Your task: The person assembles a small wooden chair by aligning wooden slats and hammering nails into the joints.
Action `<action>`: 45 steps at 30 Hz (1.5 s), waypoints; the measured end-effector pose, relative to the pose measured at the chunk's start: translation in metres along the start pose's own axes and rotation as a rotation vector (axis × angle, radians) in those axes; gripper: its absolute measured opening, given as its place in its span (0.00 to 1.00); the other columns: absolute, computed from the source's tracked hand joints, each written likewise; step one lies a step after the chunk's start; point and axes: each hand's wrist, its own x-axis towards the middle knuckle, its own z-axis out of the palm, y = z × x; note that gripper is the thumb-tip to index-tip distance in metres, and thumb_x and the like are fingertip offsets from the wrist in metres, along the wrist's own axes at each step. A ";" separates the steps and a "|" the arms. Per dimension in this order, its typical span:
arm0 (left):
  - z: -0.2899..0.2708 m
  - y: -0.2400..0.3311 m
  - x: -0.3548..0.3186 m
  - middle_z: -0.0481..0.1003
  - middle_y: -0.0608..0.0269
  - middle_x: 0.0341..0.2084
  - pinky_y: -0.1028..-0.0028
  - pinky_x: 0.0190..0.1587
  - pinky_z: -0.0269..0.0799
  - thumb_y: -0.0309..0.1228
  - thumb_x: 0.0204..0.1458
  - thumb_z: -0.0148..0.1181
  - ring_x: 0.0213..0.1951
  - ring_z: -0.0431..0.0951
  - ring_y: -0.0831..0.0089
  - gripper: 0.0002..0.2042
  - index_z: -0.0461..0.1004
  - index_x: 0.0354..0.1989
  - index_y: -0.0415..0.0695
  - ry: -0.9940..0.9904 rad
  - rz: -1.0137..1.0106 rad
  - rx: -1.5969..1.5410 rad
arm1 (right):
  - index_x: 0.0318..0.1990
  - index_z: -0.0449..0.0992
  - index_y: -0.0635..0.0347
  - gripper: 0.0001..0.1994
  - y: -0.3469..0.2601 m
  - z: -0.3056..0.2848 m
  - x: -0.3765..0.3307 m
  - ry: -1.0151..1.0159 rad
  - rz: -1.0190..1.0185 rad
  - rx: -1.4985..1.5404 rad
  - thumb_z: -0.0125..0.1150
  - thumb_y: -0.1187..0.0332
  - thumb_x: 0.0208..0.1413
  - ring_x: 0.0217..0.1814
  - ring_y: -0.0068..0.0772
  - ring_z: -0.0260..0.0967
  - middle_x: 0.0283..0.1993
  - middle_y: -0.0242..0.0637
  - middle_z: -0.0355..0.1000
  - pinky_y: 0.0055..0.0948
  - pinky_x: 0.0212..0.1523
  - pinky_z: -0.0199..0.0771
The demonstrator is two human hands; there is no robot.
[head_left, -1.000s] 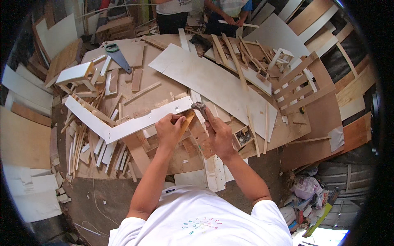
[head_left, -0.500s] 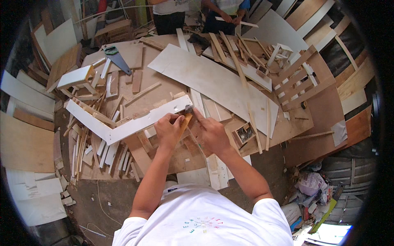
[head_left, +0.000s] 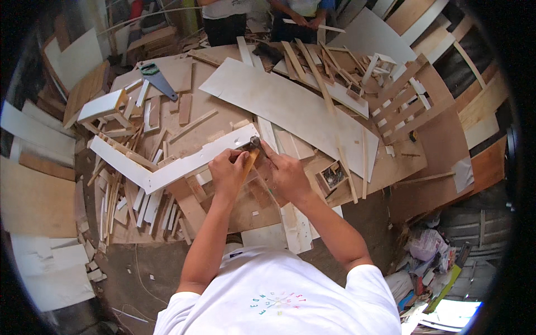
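Observation:
A hammer with a yellowish wooden handle and a dark metal head lies between my hands, its head by the end of a white-faced board. My left hand is closed, with thumb and fingers at the handle near the board's edge. My right hand is beside the hammer head, its index finger stretched along it. The other right fingers curl under, and what they grip is hidden. The board meets another white-faced board at an angle, forming a bent frame. Small holes show near the board's end.
A green-handled saw and a small white-topped stool are at the left. A large white panel crosses the worktable. A small wooden box holds metal bits. Loose strips crowd around; two people stand beyond, one holding a strip.
The hammer head has shifted slightly up and left, and its dark metal shows more plainly. Both hands stay close around it. The whole view has moved a little.

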 end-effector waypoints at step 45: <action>-0.095 -0.034 -0.092 0.82 0.53 0.50 0.64 0.56 0.77 0.24 0.50 0.74 0.53 0.82 0.58 0.20 0.79 0.53 0.40 0.173 0.277 0.250 | 0.52 0.81 0.60 0.26 0.023 0.018 -0.023 0.068 0.414 0.210 0.75 0.49 0.55 0.43 0.49 0.83 0.38 0.45 0.83 0.44 0.46 0.80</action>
